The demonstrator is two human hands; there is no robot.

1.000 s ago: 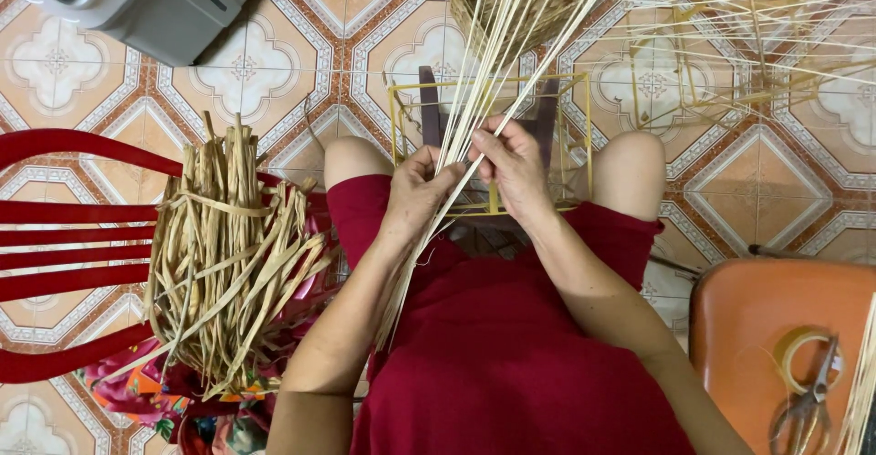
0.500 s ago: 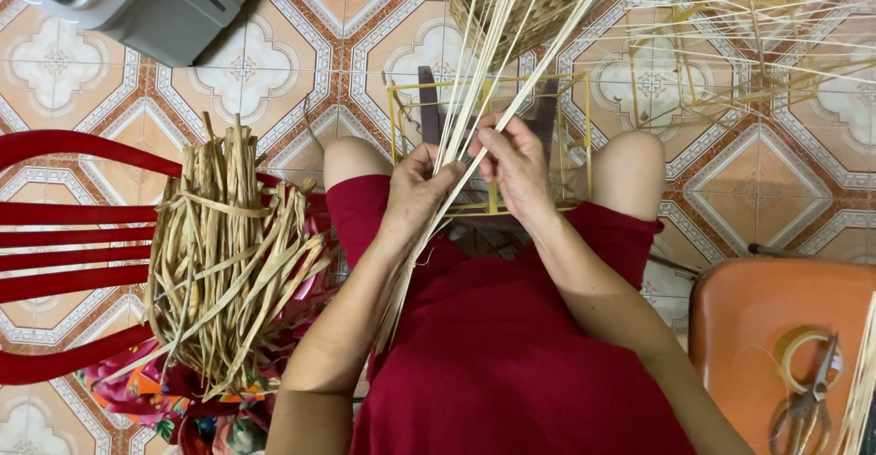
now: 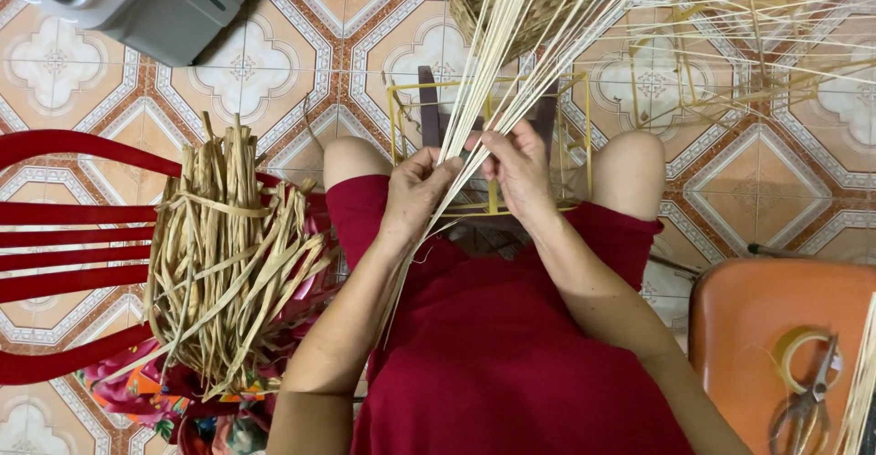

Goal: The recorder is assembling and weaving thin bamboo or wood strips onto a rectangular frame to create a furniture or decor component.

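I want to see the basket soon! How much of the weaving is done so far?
Not much shows as woven yet. The yellow wire frame between the knees looks bare. Both hands, left hand and right hand, grip a bunch of pale thin reeds over it. The tied bundle of flat straw strips on the red chair lies untouched, so most weaving seems left.

We see pale, smooth, matt cane strips [image 3: 511, 62], thin and stiff, and a bundle of dried, rough, fibrous straw-coloured strands [image 3: 228, 254]. The yellow wire frame [image 3: 493, 145] looks like painted metal. The floor tiles [image 3: 265, 72] are glazed ceramic with a soft sheen. The red chair [image 3: 64, 227] and orange stool [image 3: 766, 300] look like glossy plastic. The red dress [image 3: 511, 355] is matt cloth. The scissors [image 3: 808, 400] are dull metal.
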